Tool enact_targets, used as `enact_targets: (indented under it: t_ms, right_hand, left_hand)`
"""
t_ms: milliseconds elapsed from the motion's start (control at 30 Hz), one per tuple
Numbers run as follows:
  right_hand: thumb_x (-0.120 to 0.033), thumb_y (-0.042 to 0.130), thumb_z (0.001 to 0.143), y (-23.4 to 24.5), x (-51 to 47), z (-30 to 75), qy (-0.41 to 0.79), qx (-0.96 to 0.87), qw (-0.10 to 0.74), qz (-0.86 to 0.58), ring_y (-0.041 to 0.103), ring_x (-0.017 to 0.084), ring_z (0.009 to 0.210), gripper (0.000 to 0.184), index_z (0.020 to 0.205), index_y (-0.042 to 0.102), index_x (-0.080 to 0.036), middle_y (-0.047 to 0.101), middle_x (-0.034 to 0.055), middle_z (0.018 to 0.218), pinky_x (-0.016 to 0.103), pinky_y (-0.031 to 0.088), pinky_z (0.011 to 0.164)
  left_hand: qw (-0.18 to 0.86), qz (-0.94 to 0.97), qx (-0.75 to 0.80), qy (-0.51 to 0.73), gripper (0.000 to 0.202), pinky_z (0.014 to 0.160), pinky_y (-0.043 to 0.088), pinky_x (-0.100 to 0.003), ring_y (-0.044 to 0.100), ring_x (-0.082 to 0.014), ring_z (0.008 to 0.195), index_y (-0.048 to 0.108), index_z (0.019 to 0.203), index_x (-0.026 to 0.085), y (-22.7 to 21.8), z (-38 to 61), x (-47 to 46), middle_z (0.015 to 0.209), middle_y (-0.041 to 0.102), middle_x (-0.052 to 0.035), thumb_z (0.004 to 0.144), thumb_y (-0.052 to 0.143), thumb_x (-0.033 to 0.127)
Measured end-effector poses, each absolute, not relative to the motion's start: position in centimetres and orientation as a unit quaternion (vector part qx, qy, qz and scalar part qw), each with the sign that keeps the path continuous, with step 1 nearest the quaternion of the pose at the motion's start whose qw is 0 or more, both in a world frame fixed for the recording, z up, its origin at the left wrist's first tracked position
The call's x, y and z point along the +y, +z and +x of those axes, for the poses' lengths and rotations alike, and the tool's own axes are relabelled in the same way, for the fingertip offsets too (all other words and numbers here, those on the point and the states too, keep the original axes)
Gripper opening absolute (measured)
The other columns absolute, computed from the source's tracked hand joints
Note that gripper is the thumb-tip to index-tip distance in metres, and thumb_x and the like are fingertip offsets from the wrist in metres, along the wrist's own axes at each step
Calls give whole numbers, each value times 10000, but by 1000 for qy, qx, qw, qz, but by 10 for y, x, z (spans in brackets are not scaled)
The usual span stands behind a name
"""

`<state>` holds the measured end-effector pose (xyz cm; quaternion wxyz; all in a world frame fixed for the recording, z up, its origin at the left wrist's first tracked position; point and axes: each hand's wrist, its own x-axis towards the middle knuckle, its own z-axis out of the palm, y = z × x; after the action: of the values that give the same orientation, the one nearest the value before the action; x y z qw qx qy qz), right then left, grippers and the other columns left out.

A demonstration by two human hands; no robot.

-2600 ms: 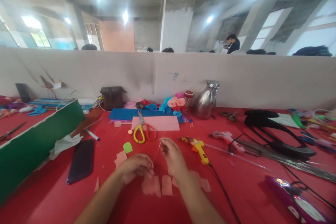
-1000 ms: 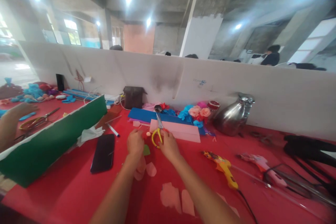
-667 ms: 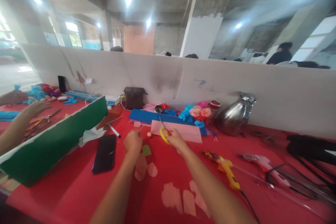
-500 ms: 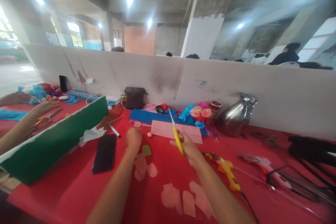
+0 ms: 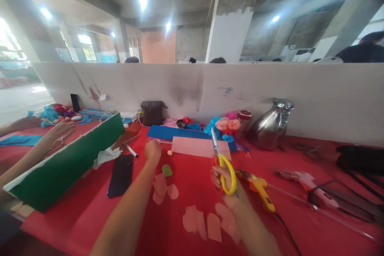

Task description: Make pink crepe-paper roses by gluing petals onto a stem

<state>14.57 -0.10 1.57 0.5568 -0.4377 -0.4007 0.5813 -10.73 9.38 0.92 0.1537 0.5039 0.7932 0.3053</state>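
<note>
My right hand [image 5: 223, 174] is closed on scissors [image 5: 229, 182] with yellow handles, their blades pointing up and away over the pink paper strip [image 5: 192, 146]. My left hand [image 5: 153, 151] is closed near the left end of that strip; what its fingers hold, if anything, is hidden. Between my forearms lie several cut pink paper petals [image 5: 160, 184], with a green rounded piece [image 5: 167, 170] beside them. More pink petal pieces [image 5: 214, 227] rest closer to me, by my right forearm. Behind the pink strip is a blue paper strip [image 5: 171, 131].
On the right are a yellow glue gun [image 5: 261, 192], a pink glue gun [image 5: 312, 190] and a steel jug [image 5: 267, 128]. Paper flowers [image 5: 225, 125] stand at the back. Left lie a phone [image 5: 120, 176] and a green board [image 5: 69, 160]; beyond it, another person's hands [image 5: 60, 131].
The scissors have turned in my right hand, so the yellow handle loops now show, and the hand has shifted slightly right. A pink piece at my left fingertips is now hidden.
</note>
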Motion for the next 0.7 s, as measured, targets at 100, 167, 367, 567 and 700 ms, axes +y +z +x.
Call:
enact_targets:
  t_ms: [100, 167, 367, 567, 700]
  right_hand:
    - [-298, 616, 649, 19, -1, 146, 573, -393, 573, -435, 343, 58, 362, 225, 569, 430, -198, 409, -70, 427, 207, 244, 382]
    - [-297, 614, 644, 20, -1, 145, 570, -389, 573, -443, 347, 61, 356, 230, 567, 420, -201, 415, -69, 421, 207, 252, 377]
    - [-324, 630, 610, 18, -2, 134, 567, -395, 552, -466, 355, 67, 349, 247, 606, 412, -208, 431, -69, 415, 209, 243, 362]
    - [-317, 630, 628, 19, -10, 128, 565, -429, 522, -473, 389, 81, 390, 228, 736, 468, -199, 464, -67, 438, 206, 279, 390]
    - [-317, 634, 649, 14, -11, 126, 554, -425, 526, -485, 411, 83, 416, 220, 721, 466, -195, 485, -51, 472, 202, 280, 401]
  left_hand:
    - [190, 490, 730, 438, 177, 662, 446, -262, 623, -194, 794, 638, 796, 140, 33, -120, 99, 833, 659, -111, 783, 474, 206]
    - [217, 488, 679, 504, 243, 644, 451, -230, 601, -128, 697, 603, 866, 166, 51, -126, 99, 766, 633, -53, 843, 393, 287]
    - [398, 448, 362, 714, 252, 651, 426, -200, 449, -65, 581, 597, 893, 188, 50, -128, 83, 633, 444, 38, 775, 551, 405]
    - [406, 429, 384, 709, 248, 580, 364, -193, 422, -76, 581, 548, 754, 171, 7, -122, 69, 628, 442, 29, 769, 560, 418]
    - [365, 468, 425, 684, 264, 608, 372, -195, 424, -84, 607, 481, 727, 179, 3, -116, 62, 661, 447, 21, 812, 474, 429]
